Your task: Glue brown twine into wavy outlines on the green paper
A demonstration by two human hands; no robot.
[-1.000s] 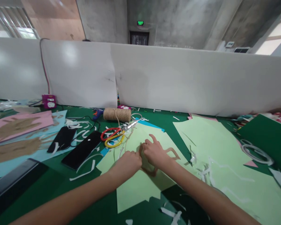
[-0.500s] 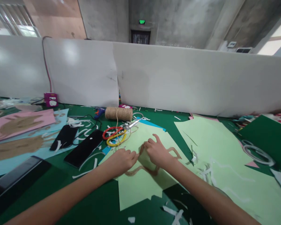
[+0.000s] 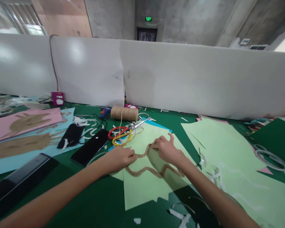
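A length of brown string (image 3: 137, 173) lay in a wavy outline on a pale green sheet (image 3: 137, 193), just below the centre of the frame, and its upper stretch ran between the two hands. The left hand (image 3: 121, 158) was curled nearly closed, its thumb and fingertips drawn together on the string. The right hand (image 3: 167, 148) was partly curled, with its leading fingertips down on the string just right of centre and one finger raised clear; whether they pinched it or only pressed it to the sheet, I could not tell.

The string looked light, soft and rough (fuzzy enough, I judged, to grip well rather than slip). It seemed likely to bend at the least push and to hold a curve poorly by itself, so the best hold was probably a fingertip pinch low against the paper, with two points close together to steer each bend. Tugging from a far end would probably have pulled the curves out of shape. The sheet looked thin and liable to slide or crease under a hard press.

Above the left hand, near the middle of the frame, lay scissors (image 3: 131, 128) with one red and one yellow handle. A thin strand crossed them from a roll of twine (image 3: 124, 113) lying on its side. A black phone (image 3: 90, 147) lay left of the scissors on the green table (image 3: 85, 196).
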